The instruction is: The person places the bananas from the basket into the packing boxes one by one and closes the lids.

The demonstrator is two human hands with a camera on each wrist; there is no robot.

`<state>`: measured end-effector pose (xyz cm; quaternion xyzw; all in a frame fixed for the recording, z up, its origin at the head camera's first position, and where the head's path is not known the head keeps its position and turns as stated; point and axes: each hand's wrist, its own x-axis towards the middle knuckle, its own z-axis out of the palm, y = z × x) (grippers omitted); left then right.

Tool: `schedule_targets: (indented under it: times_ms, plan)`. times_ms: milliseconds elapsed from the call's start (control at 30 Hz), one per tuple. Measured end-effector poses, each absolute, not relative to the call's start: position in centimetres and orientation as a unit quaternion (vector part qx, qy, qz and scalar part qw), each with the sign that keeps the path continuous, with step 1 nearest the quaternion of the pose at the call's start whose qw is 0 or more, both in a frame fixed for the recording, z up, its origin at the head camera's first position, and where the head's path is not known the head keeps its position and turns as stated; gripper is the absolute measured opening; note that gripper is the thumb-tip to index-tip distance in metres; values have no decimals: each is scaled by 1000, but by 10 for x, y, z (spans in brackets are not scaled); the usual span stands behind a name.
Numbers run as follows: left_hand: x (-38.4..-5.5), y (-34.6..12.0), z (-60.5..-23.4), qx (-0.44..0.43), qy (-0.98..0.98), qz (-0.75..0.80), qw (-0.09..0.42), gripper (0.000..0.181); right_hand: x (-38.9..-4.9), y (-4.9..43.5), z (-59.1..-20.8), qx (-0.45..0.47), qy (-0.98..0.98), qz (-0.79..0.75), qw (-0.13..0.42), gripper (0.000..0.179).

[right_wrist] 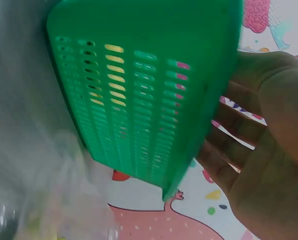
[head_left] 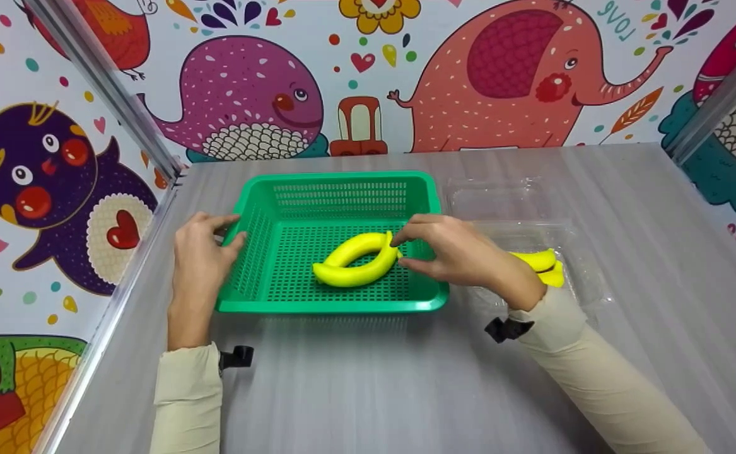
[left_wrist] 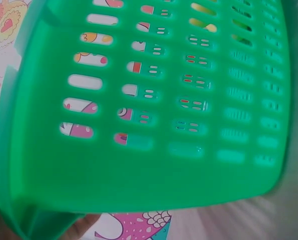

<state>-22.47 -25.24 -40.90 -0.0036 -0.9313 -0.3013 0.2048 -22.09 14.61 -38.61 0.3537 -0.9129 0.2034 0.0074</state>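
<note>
A green plastic basket (head_left: 336, 306) stands on the table with two yellow toy bananas (head_left: 358, 274) on its slotted floor, their ends meeting in a ring. My left hand (head_left: 200, 258) grips the basket's left rim, its thumb over the inner side; in the left wrist view the basket wall hides most of that hand. Over the right rim reaches my right hand (head_left: 449, 249), fingers loosely bent and thumb apart from them. Its fingertips are by the right ends of the bananas. In the right wrist view the right hand (right_wrist: 259, 130) shows spread fingers beyond the rim.
Right of the basket, a clear plastic box (head_left: 585, 271) holds more yellow bananas (head_left: 552, 276), partly hidden by my right forearm. Behind it lies another clear plastic piece (head_left: 500, 198), perhaps its lid. Printed cartoon panels (head_left: 248, 94) wall the table at the back and sides.
</note>
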Motion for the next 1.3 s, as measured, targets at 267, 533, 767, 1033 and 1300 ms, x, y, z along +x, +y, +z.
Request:
schedule_targets:
  times_ms: [267, 533, 767, 1033, 1300]
  plan:
    - [-224, -251, -408, 3, -932, -306, 194, 32, -227, 127, -390, 367, -910, 193, -32, 34]
    - [-225, -250, -407, 3, -934, -303, 192, 32, -232, 117, -395, 373, -906, 190, -66, 39]
    - [-226, -252, -407, 2, -933, -303, 195, 31, -235, 109, -397, 378, -904, 187, -74, 40]
    - [-226, -253, -407, 1, -933, -299, 199, 31, -238, 101, -400, 385, -901, 184, -80, 42]
    - [-226, -252, -407, 5, -934, -302, 192, 32, -239, 94, -402, 388, -899, 177, -99, 43]
